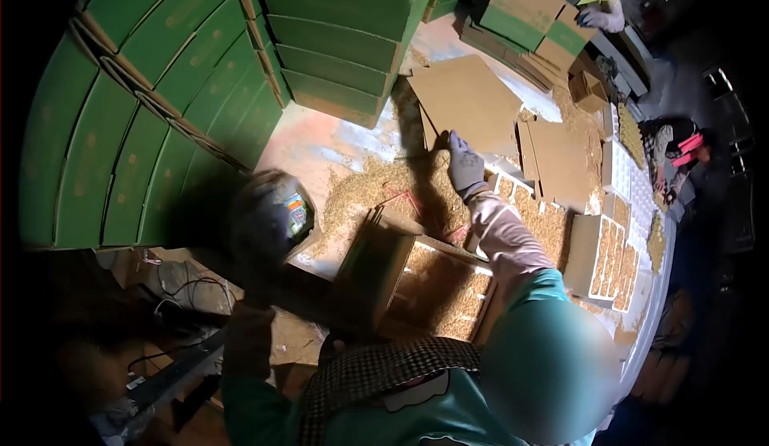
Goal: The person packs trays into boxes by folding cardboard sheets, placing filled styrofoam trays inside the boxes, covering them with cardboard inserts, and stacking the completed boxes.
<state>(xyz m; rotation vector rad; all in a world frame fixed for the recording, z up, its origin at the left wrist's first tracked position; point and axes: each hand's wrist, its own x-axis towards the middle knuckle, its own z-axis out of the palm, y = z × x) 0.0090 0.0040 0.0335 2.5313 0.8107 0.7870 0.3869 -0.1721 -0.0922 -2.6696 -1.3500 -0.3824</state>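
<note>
The gloved fingers of my right hand (466, 165) are closed at the near edge of a flat brown cardboard sheet (469, 97). My left hand (260, 217) is in deep shadow at the left, its fingers too dark to make out. It is close to a container with a colourful packet (297, 213) inside. Loose husk-like material (360, 193) is spread on the table (308, 133) between my hands. Nearest my body stands an open cardboard box (372, 266) with grainy brown material (448, 282) and white dividers inside.
Green cartons (336, 37) are stacked at the left and back. More filled boxes (593, 258), white trays (633, 177) and a second cardboard sheet (557, 161) lie to the right. Another person's gloved hand (597, 18) is beside cartons at the back right. Cables (196, 279) hang at lower left.
</note>
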